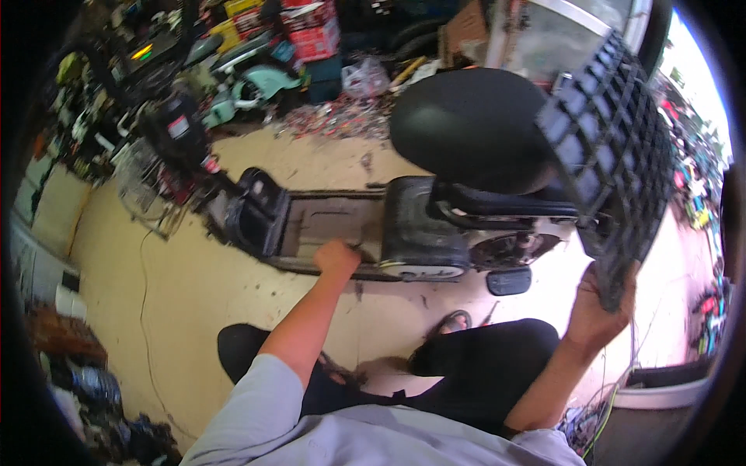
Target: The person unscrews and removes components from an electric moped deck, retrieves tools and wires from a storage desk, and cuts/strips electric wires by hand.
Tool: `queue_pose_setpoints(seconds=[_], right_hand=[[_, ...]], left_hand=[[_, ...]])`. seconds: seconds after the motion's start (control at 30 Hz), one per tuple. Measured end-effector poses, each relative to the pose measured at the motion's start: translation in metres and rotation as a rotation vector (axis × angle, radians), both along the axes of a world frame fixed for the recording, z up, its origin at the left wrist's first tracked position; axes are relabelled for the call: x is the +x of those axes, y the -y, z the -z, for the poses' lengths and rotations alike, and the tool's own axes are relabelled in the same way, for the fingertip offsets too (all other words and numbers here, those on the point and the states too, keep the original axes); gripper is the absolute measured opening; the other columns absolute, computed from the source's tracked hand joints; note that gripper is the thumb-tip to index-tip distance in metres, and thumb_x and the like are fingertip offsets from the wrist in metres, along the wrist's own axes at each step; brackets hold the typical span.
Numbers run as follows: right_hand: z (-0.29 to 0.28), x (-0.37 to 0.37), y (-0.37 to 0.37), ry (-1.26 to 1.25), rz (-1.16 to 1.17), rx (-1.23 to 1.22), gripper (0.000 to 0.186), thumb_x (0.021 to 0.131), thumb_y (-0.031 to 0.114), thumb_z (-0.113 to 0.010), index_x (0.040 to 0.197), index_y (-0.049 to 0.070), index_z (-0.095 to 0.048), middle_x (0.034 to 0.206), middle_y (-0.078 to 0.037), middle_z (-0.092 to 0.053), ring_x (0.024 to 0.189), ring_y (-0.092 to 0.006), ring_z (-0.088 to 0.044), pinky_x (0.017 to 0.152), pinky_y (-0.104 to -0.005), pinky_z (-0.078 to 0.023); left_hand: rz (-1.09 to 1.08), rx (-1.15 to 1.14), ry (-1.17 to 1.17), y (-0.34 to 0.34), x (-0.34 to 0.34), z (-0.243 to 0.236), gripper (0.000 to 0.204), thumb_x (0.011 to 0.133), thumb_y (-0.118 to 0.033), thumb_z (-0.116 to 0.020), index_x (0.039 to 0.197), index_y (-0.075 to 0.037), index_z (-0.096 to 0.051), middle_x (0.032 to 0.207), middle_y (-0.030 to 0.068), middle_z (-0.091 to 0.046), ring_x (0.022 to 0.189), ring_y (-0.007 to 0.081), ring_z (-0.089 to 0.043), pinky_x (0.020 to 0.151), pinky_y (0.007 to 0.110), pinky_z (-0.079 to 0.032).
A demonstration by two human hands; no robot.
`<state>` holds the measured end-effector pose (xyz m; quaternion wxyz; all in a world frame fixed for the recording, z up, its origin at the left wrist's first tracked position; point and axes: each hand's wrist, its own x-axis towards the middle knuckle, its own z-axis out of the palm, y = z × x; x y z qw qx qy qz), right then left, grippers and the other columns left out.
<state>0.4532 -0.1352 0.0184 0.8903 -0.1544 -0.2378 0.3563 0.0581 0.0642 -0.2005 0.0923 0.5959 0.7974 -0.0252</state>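
Note:
A black electric scooter (420,225) stands crosswise before me, with a wide seat (470,120) and a pale footboard (318,213). My left hand (338,256) is closed at the footboard's near edge, just left of the black box under the seat; what its fingers grip is hidden. My right hand (598,311) holds the lower end of a large black lattice panel (610,124), which is raised at an angle beside the seat and overlaps its right side. My legs and a sandaled foot show below the scooter.
Cluttered parts, a mint-green scooter body (260,81) and red cartons (311,31) fill the back. A thin cable (142,311) crosses the floor at left. Piled items line both sides, and a bin (653,396) stands at lower right, near a bright doorway farther back.

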Motion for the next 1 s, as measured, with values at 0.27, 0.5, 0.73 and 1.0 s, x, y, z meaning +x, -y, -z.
queue_pose_setpoints(seconds=[0.27,0.5,0.73,1.0], right_hand=[[-0.029,-0.024,-0.002,0.018,-0.104,0.028,0.037,0.106,0.013,-0.049,0.136,-0.009,-0.055,0.136,-0.021,-0.064,0.125,-0.0296,-0.064,0.110,-0.0469,-0.050],[-0.037,-0.022,0.005,-0.041,0.094,-0.133,0.021,0.101,0.012,-0.061,0.114,-0.003,-0.067,0.113,-0.014,-0.071,0.102,-0.0238,-0.071,0.094,-0.0405,-0.056],[-0.038,-0.014,0.007,-0.055,0.120,-0.165,0.021,0.101,0.013,-0.062,0.115,-0.002,-0.062,0.114,-0.014,-0.069,0.105,-0.0239,-0.070,0.094,-0.0430,-0.057],[-0.031,-0.010,0.007,0.017,0.206,-0.211,0.022,0.101,0.011,-0.062,0.118,-0.002,-0.059,0.115,-0.014,-0.069,0.105,-0.0239,-0.070,0.097,-0.0398,-0.056]], left_hand=[[-0.137,0.050,0.061,0.000,0.022,0.003,0.035,0.082,-0.036,-0.078,0.099,-0.006,-0.079,0.107,0.0144,-0.077,0.101,0.0326,-0.075,0.078,0.043,-0.061],[-0.065,0.117,-0.019,-0.004,0.009,0.038,0.043,0.082,-0.045,-0.077,0.097,-0.005,-0.077,0.100,0.0159,-0.077,0.093,0.0337,-0.076,0.071,0.045,-0.061],[-0.027,0.145,-0.028,-0.006,-0.002,0.041,0.039,0.085,-0.045,-0.072,0.085,-0.007,-0.081,0.091,0.0161,-0.078,0.084,0.0334,-0.076,0.066,0.045,-0.058],[0.023,0.055,0.041,-0.016,0.000,0.030,0.040,0.089,-0.042,-0.066,0.096,-0.006,-0.082,0.103,0.0188,-0.077,0.095,0.0372,-0.075,0.076,0.047,-0.059]])
